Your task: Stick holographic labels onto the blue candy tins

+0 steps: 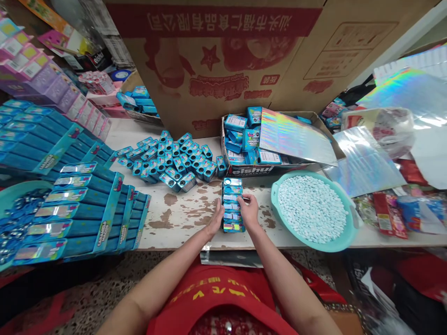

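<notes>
A short column of small blue candy boxes (233, 206) stands on the worn white table in front of me, their shiny windowed ends facing up. My left hand (214, 217) lies along the column's left side, its fingers stretched out and touching it. From the right, my right hand (249, 211) grips the boxes with bent fingers, the tips reaching over the top edge. Just beyond are many loose small blue boxes (171, 158), each with a dark round opening. To the right of my right hand sits a turquoise basin (275, 197) full of pale candies (310, 207).
Stacked blue display boxes (84, 209) crowd the left, beside another basin (38, 186) of blue wrapped pieces. A large cardboard carton (226, 60) blocks the back. Before it, an open carton (251, 171) holds blue boxes and a holographic sheet (296, 137). More sheets and packets lie right.
</notes>
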`<state>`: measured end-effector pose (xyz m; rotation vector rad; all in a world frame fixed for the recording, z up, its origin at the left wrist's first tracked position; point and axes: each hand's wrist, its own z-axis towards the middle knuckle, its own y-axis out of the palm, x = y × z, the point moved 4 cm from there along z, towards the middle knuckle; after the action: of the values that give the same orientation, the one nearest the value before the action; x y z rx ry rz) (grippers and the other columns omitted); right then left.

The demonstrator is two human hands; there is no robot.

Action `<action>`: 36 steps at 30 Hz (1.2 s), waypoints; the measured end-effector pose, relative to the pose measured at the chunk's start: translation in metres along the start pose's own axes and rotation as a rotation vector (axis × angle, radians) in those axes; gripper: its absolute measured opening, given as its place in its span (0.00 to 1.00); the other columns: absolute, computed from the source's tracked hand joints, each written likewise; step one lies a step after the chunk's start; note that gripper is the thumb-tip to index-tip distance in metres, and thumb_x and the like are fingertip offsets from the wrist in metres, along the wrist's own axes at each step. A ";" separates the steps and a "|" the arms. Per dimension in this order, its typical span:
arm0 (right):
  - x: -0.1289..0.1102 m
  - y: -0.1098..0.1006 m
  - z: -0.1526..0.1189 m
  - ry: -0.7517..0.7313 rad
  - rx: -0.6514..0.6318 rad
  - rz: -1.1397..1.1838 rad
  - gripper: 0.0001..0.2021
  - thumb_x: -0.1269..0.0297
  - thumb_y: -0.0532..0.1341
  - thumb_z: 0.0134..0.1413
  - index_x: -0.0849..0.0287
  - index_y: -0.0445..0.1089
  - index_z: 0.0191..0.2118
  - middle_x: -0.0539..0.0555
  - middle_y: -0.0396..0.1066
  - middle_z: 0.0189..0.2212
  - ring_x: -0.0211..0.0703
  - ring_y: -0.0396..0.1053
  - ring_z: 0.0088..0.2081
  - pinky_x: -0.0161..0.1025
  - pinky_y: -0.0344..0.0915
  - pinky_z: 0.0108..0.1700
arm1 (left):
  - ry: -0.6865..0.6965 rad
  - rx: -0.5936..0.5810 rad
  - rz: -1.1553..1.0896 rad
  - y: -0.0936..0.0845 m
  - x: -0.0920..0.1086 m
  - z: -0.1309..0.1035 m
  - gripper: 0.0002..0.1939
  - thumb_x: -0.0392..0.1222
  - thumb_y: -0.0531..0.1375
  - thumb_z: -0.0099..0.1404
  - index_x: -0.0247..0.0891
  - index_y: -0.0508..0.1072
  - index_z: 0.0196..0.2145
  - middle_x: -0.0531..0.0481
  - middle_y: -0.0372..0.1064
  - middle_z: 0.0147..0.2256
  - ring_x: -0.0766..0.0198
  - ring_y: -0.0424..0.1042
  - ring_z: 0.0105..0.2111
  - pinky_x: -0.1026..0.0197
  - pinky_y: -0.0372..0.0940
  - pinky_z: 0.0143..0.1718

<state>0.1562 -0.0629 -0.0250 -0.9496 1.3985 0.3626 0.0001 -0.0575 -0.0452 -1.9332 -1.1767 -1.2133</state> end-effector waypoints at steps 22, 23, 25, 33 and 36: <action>0.003 -0.055 -0.136 -0.903 -0.697 -0.677 0.06 0.67 0.54 0.59 0.56 0.68 0.34 0.52 0.70 0.26 0.41 0.65 0.31 0.38 0.55 0.36 | -0.048 -0.729 0.690 -0.016 0.006 -0.072 0.14 0.46 0.53 0.60 0.39 0.76 0.33 0.53 0.74 0.31 0.64 0.68 0.31 0.67 0.57 0.31; 0.006 -0.054 -0.133 -0.884 -0.652 -0.709 0.07 0.68 0.54 0.60 0.56 0.68 0.32 0.51 0.70 0.24 0.40 0.65 0.30 0.38 0.54 0.35 | -0.004 -0.671 0.771 -0.015 0.008 -0.068 0.15 0.45 0.51 0.62 0.39 0.76 0.32 0.52 0.74 0.30 0.64 0.68 0.31 0.67 0.57 0.31; 0.010 -0.050 -0.125 -0.813 -0.536 -0.748 0.09 0.67 0.55 0.60 0.57 0.68 0.30 0.50 0.69 0.23 0.40 0.64 0.29 0.37 0.53 0.35 | 0.023 -0.528 0.951 -0.016 0.009 -0.059 0.16 0.43 0.48 0.64 0.38 0.74 0.30 0.49 0.73 0.29 0.62 0.68 0.30 0.65 0.55 0.30; 0.009 -0.042 -0.119 -0.787 -0.337 -0.888 0.11 0.69 0.51 0.62 0.56 0.68 0.32 0.51 0.69 0.24 0.42 0.63 0.28 0.39 0.51 0.33 | 0.006 -0.409 0.854 -0.028 -0.006 -0.044 0.09 0.39 0.53 0.58 0.39 0.70 0.24 0.50 0.68 0.24 0.61 0.65 0.27 0.65 0.52 0.28; 0.008 -0.043 -0.121 -0.782 -0.289 -0.901 0.10 0.71 0.52 0.60 0.56 0.69 0.32 0.51 0.68 0.23 0.43 0.62 0.28 0.40 0.51 0.32 | -0.009 -0.369 0.821 -0.034 -0.006 -0.045 0.09 0.39 0.54 0.57 0.38 0.69 0.21 0.51 0.65 0.22 0.63 0.62 0.26 0.65 0.51 0.27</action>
<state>0.1084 -0.1809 -0.0050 -1.3710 0.1447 0.2011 -0.0497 -0.0803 -0.0313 -2.3234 -0.0784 -0.9833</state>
